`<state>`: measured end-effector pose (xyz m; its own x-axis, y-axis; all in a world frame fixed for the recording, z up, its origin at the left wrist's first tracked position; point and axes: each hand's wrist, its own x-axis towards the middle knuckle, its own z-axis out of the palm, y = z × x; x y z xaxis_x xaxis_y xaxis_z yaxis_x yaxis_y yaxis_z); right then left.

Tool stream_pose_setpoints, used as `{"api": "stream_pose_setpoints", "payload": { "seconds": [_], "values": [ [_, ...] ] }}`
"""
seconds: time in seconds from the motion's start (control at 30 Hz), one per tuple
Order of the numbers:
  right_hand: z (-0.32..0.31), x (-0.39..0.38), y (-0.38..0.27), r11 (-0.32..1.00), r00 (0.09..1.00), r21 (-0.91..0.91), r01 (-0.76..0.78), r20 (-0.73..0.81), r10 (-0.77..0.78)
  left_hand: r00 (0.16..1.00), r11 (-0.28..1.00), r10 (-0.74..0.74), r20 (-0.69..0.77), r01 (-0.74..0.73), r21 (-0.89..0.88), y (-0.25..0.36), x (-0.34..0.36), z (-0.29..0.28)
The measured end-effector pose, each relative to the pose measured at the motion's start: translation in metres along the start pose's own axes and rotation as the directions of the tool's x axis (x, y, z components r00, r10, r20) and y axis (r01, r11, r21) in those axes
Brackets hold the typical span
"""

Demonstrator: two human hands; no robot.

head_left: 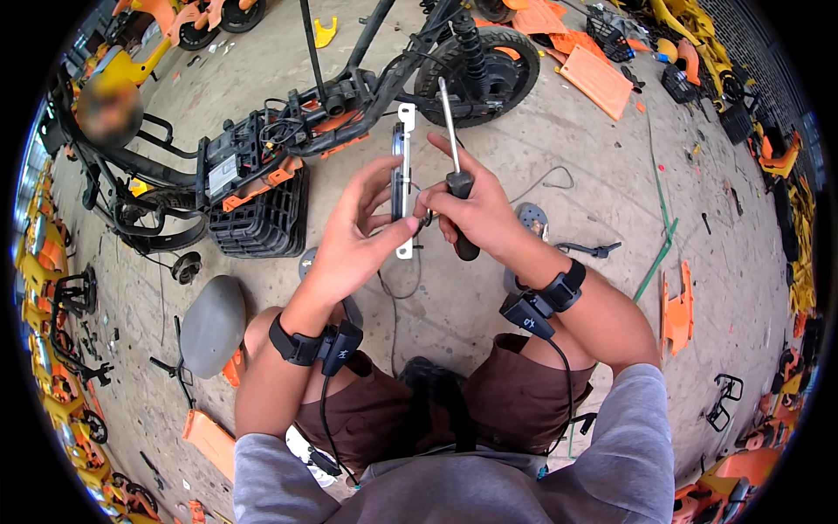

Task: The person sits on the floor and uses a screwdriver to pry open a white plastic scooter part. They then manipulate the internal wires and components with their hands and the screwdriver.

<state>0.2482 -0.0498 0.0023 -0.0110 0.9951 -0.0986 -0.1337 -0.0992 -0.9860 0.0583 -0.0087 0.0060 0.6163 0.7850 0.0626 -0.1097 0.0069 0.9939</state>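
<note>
My left hand (pixel 353 249) grips a long narrow part, a white metal bracket (pixel 406 122) with a dark, shiny body (pixel 396 192) along it, held lengthwise away from me. My right hand (pixel 480 205) is closed round a screwdriver (pixel 449 122) with a black handle and a bare metal shaft pointing away from me. Its thumb is at the bracket's right side, by a small dark piece that is too small to make out. A thin grey cable (pixel 393 297) runs on the floor below my hands.
A stripped scooter frame (pixel 345 96) stands ahead, over a black plastic crate (pixel 257 231) at front left. A grey seat (pixel 212 327) lies at my left. Orange panels (pixel 594 79) and green strips (pixel 650 271) lie to the right. Rows of yellow and orange parts line both sides.
</note>
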Motion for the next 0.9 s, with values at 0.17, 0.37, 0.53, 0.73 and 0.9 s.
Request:
{"api": "stream_pose_setpoints", "payload": {
  "seconds": [0.17,0.37,0.53,0.73,0.9],
  "values": [
    [-0.004,0.001,-0.002,0.993,0.999,0.111,-0.043,-0.005,0.043,0.999,0.991,0.026,-0.021,-0.029,-0.130,-0.002,0.002,-0.007],
    [-0.006,0.002,-0.002,0.984,0.998,0.168,-0.062,0.022,0.059,0.998,0.999,0.016,-0.064,-0.018,-0.038,-0.001,0.003,-0.006],
    [-0.007,0.002,-0.003,0.981,0.998,0.181,-0.067,0.009,0.067,0.996,0.996,0.045,-0.083,-0.038,0.078,-0.003,0.005,-0.007],
    [-0.008,0.001,-0.005,0.979,0.997,0.187,-0.076,0.000,0.077,0.985,0.943,0.158,-0.067,-0.130,0.307,-0.011,0.005,-0.010],
    [-0.007,0.001,-0.004,0.980,0.997,0.186,-0.073,0.000,0.074,0.976,0.931,0.190,-0.102,-0.147,0.333,-0.011,0.004,-0.010]
  ]
}}
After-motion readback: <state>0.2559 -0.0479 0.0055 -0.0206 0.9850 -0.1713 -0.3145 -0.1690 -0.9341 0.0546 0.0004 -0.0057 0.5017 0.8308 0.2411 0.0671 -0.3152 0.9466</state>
